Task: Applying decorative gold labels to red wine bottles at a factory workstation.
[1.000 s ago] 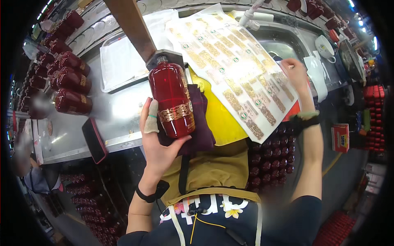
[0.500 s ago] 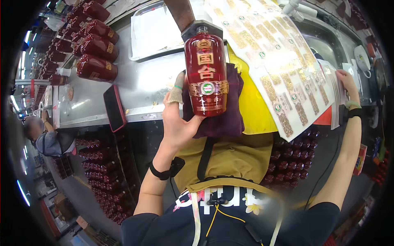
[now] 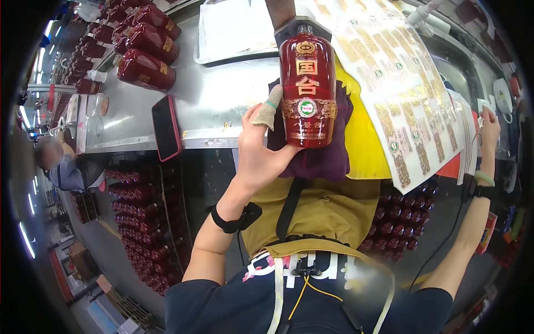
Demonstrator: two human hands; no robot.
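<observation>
My left hand [image 3: 260, 146] grips a glossy dark red bottle [image 3: 307, 89] from below, holding it upright over a purple cloth [image 3: 317, 161] on my lap. The bottle's front shows gold characters and a gold band with a round green seal. A beige cot covers my left thumb. My right hand [image 3: 489, 132] is stretched far to the right, touching the edge of a stack of sheets beside a large white sheet of gold labels [image 3: 397, 83]. A yellow pad [image 3: 364, 142] lies under the label sheet.
A steel worktable [image 3: 217, 97] carries several lying red bottles [image 3: 146, 53], a red-edged phone [image 3: 167, 128] and a white tray [image 3: 233, 28]. Crates of red bottles [image 3: 142, 222] stand below on both sides. Another person [image 3: 55, 164] sits at far left.
My left hand turned the bottle so its labelled front faces me and brought it closer and upright. My right hand moved further right, away from the label sheet's middle.
</observation>
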